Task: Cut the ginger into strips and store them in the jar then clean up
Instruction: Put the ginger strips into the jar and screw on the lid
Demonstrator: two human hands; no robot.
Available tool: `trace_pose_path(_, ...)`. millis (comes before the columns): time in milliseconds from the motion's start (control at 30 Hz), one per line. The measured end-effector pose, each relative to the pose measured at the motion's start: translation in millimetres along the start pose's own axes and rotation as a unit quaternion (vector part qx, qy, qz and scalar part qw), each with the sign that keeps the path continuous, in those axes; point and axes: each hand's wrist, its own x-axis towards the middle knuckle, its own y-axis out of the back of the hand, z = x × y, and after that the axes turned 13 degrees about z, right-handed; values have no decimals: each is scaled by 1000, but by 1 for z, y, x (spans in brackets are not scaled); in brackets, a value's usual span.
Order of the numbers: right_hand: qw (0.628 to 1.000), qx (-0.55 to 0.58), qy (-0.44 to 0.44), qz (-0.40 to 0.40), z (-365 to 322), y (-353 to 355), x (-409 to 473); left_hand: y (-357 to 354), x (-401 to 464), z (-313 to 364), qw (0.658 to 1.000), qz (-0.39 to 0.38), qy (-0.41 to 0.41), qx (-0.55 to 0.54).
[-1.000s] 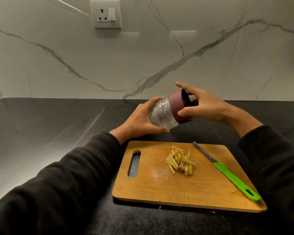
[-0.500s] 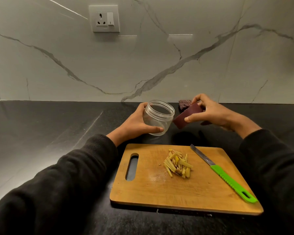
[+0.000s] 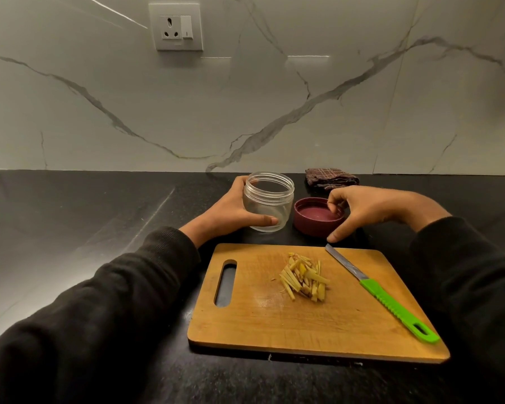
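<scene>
1. Nearest, the board (image 3: 274,322) lies on the table (image 3: 70,228) with the ginger (image 3: 303,279) cut into a small heap of strips at its middle, so the cutting looks done.
2. The knife (image 3: 382,295) lies on the board just right of the heap, apart from it; no hand holds it.
3. Just past the board's far edge, the lid (image 3: 317,218) sits upturned on the table. The right hand (image 3: 370,207) curls over its right rim, fingertips at the rim and thumb down beside it; whether it pinches the lid or only touches it I cannot tell.
4. Left of the lid, the jar (image 3: 268,202) stands upright, open and empty, with the left hand (image 3: 231,212) wrapped round its side.
5. Farthest, a folded cloth (image 3: 331,177) lies by the wall.
6. Left to do, by my judgement: move the strips into the jar, close it, then clean up.
</scene>
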Motion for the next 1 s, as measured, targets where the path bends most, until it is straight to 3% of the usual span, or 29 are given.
trace_pose_path(100,998,-33,35,43,-8,13,-5,0,0,1,1000,-8,5,1)
trace_pose_path(233,987,22,136,78,-45,24,-24,-1,-1,1,1000,-8,0,0)
trace_pose_path(333,987,17,159,-16,-78,21,-44,-1,0,-1,1000,-8,-3,-10)
trace_pose_path(433,977,-78,121,-158,-100,16,-59,-1,-1,-2,1000,-11,-4,-12)
trace_pose_path(533,961,-115,116,-225,-110,6,-64,-2,0,-2,1000,-14,-12,-6)
trace_pose_path(700,948,-167,145,-228,-115,-14,-60,-3,-1,1,1000,-6,-27,2)
trace_pose_path(1000,955,-68,207,-202,-109,-21,-55,-1,-8,18,992,52,-109,36)
